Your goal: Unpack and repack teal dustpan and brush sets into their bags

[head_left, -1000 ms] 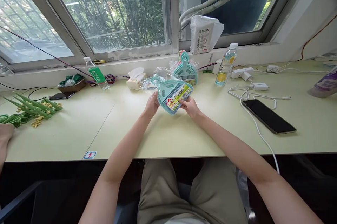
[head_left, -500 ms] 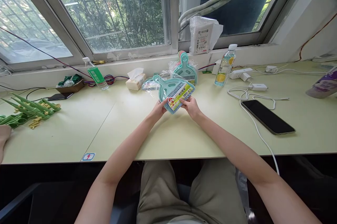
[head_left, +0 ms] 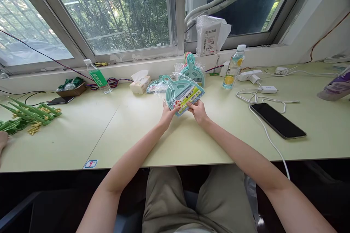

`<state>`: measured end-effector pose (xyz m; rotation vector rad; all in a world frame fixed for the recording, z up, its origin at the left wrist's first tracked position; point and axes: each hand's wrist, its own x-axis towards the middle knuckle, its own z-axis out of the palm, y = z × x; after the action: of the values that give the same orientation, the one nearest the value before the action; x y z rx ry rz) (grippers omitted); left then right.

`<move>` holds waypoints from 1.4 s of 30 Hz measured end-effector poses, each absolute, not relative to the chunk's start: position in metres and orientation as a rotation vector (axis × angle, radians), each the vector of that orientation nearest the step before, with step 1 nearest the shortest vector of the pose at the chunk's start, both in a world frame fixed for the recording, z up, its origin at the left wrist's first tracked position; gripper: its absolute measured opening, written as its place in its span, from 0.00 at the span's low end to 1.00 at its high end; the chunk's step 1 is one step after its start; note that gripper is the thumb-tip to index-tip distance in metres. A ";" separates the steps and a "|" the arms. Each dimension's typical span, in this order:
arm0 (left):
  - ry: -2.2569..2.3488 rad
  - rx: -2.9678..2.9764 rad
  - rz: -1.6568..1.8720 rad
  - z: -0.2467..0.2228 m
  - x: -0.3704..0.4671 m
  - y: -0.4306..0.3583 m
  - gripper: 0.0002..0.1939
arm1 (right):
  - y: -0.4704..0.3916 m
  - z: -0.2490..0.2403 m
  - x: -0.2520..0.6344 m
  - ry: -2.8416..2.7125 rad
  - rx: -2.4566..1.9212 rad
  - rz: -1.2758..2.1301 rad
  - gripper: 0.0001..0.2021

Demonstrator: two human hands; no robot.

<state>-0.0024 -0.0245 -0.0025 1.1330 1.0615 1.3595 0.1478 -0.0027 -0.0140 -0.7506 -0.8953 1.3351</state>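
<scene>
A teal dustpan-shaped set (head_left: pixel 183 93) in clear wrapping, with a yellow-green and blue label, is held up over the table between my two hands. My left hand (head_left: pixel 167 115) grips its lower left edge, fingers closed and the thumb on the label. On the lower right side, my right hand (head_left: pixel 198 112) pinches the edge by the label. Behind it, more wrapped sets (head_left: pixel 192 68) in teal with a red edge stand near the window ledge, and another teal package (head_left: pixel 158 85) lies to their left, partly covered.
Around the table (head_left: pixel 120 145) are a tissue pack (head_left: pixel 140 82), a green-labelled bottle (head_left: pixel 98 77), a bottle with orange slices (head_left: pixel 233 68), a black phone (head_left: pixel 277 120), white cables (head_left: pixel 266 134) and green stalk-like pieces (head_left: pixel 34 114). Another person's hand (head_left: pixel 3 140) shows at the left edge.
My left hand has slid a little right along the package's lower edge, its thumb now over the label. The package has shifted slightly right. The other person's hand has moved left.
</scene>
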 end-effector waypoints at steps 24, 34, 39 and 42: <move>1.827 2.565 0.964 0.015 -0.009 -0.039 0.24 | -0.008 -0.014 0.142 -1.084 -0.869 1.427 0.22; 1.856 2.559 0.874 0.019 -0.016 -0.038 0.21 | -0.013 -0.016 0.136 -1.248 -0.833 1.572 0.20; 1.700 2.520 1.087 0.013 -0.020 -0.037 0.18 | -0.014 -0.013 0.137 -1.256 -0.810 1.614 0.21; 1.647 2.494 1.152 0.012 -0.021 -0.037 0.17 | -0.016 -0.010 0.137 -1.259 -0.797 1.622 0.22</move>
<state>-0.0210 -0.0372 0.0121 2.4936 1.6468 1.1521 0.1368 -0.0157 -0.0101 -0.7967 -1.2585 1.6223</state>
